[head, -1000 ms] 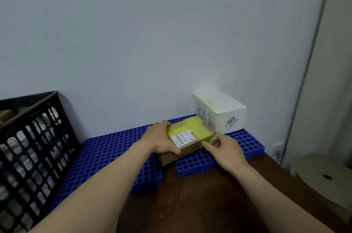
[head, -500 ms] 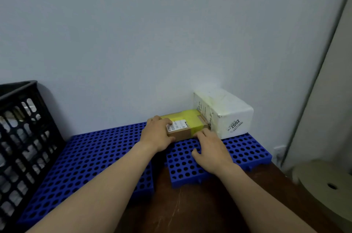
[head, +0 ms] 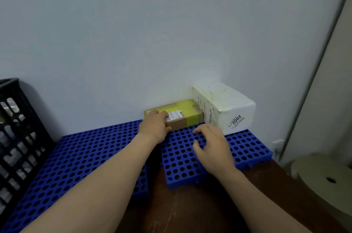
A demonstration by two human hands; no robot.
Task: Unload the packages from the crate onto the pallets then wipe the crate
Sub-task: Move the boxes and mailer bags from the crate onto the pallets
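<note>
**Left hand on brown box: unloading partly done, wiping not begun**

Left hand (head: 155, 128) grips the left end of the brown box (head: 181, 117). Its fingers curl over the top face and its thumb lies on the front face. Right hand (head: 211, 145) holds nothing. Its fingers are spread and relaxed, low over the right pallet (head: 247, 149), just in front of the box.

**Position of load.** The brown box, banded in yellow tape, lies flat at the rear of the right pallet with its back to the wall (head: 171, 42). Its right end meets the white package (head: 226, 107), which stands in the rear right corner. Its left end reaches the gap between the two pallets.

**Progress.** Two packages are on the pallets, so unloading is judged under way.
- The crate (head: 17, 137) stands at far left, against the left pallet (head: 82, 156).
- Pale shapes show through the crate's side openings. Whether these are packages cannot be told.
- No cloth is in view, so wiping is judged not yet begun.

**Edges and room.**
- The left pallet carries no package in view, and the front of the right pallet is also free.
- The pallets' front edges stop short of the table (head: 190, 210) front.
- The path for drawing the hands back toward the person is unobstructed.
- A round tan disc (head: 323, 179) sits at lower right, beside the table.
</note>
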